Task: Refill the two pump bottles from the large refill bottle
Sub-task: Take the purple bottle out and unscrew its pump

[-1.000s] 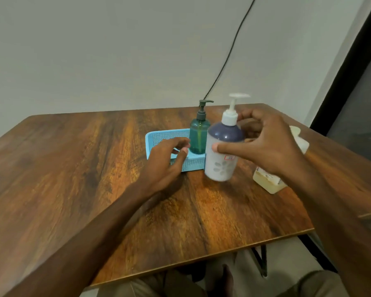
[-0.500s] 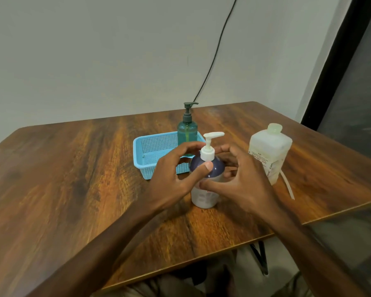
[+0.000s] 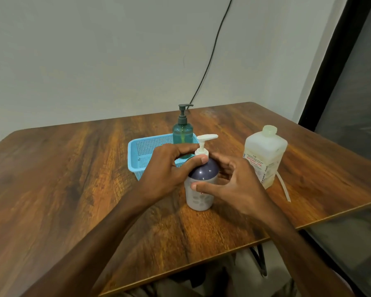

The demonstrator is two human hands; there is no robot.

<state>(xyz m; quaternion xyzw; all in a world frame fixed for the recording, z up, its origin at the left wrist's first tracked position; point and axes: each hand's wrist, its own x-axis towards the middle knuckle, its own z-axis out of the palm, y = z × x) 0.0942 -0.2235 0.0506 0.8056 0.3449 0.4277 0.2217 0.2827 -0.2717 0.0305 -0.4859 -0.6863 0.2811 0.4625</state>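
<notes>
White below and dark purple on its domed shoulder, the pump bottle (image 3: pixel 199 196) stands upright on the tabletop (image 3: pixel 73 179) between the two hands, its white pump (image 3: pixel 206 138) with the spout turned to the right. The left hand (image 3: pixel 169 168) pinches the collar at the foot of the pump, thumb in front and fingers curled behind. The right hand (image 3: pixel 234 185) grips the white body lower down, its thumb flat on the near side and the fingers bent round the far side.

Just beyond the left hand sits a blue mesh basket (image 3: pixel 137 155). A see-through green pump bottle (image 3: pixel 183 133) with a dark pump stands upright in its right end; how full it is cannot be told. To the right of the right hand, close by but apart from it, stands the refill bottle (image 3: pixel 265 155), cloudy plastic with a pale cap on and a yellowish tint low down. A thin white strip (image 3: pixel 284 188) lies on the wood just beside it.

A wide stretch of wood lies left of the left hand. The near edge of the tabletop runs under both forearms, and the right edge lies past the refill bottle. A dark cable (image 3: pixel 212 56) hangs down the wall (image 3: pixel 94 61) behind.
</notes>
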